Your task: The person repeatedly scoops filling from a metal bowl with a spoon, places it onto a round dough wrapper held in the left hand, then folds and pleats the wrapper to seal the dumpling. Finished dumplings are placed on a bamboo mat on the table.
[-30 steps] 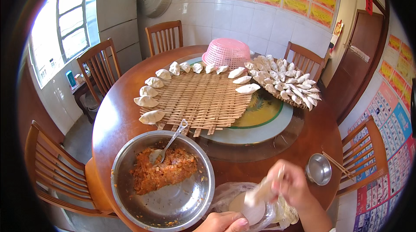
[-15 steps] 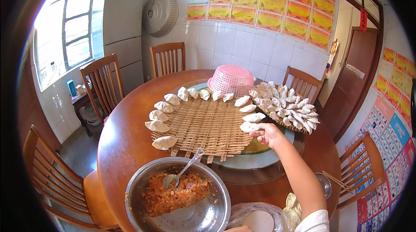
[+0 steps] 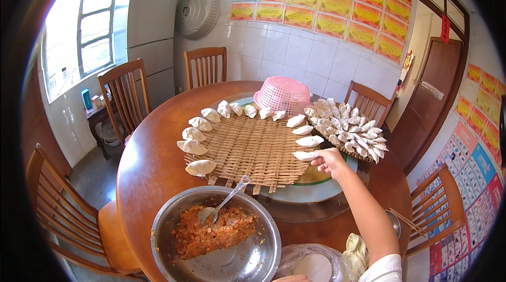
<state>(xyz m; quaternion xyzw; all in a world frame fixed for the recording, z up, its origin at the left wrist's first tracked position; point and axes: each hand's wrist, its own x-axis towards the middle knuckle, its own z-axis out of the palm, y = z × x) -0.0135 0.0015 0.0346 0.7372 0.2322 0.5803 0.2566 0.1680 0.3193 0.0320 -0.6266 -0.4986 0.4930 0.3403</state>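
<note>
My right hand point(image 3: 328, 161) reaches over the woven bamboo tray point(image 3: 247, 147) and pinches the end of a white dumpling point(image 3: 305, 156) at its right edge. More dumplings, such as a plump one point(image 3: 201, 167) at the near left, line the tray's left, far and right edges. Only a sliver of my left hand point(image 3: 293, 279) shows at the bottom edge; its fingers are hidden. Close by is a plastic bag with round dough wrappers point(image 3: 314, 267). A steel bowl point(image 3: 270, 234) holds reddish filling point(image 3: 213, 229), with a spoon point(image 3: 226, 200) leaning in it.
Behind the tray sits an upturned pink basket point(image 3: 283, 96). A second tray heaped with dumplings point(image 3: 350, 126) stands at the right. A cloth point(image 3: 356, 255) and a small metal bowl point(image 3: 394, 224) with chopsticks lie near my right forearm. Wooden chairs point(image 3: 63, 208) surround the round table point(image 3: 153, 161).
My right hand and the pinched dumpling have shifted slightly toward me, widening the gap to the dumpling behind it. The view has tilted a little.
</note>
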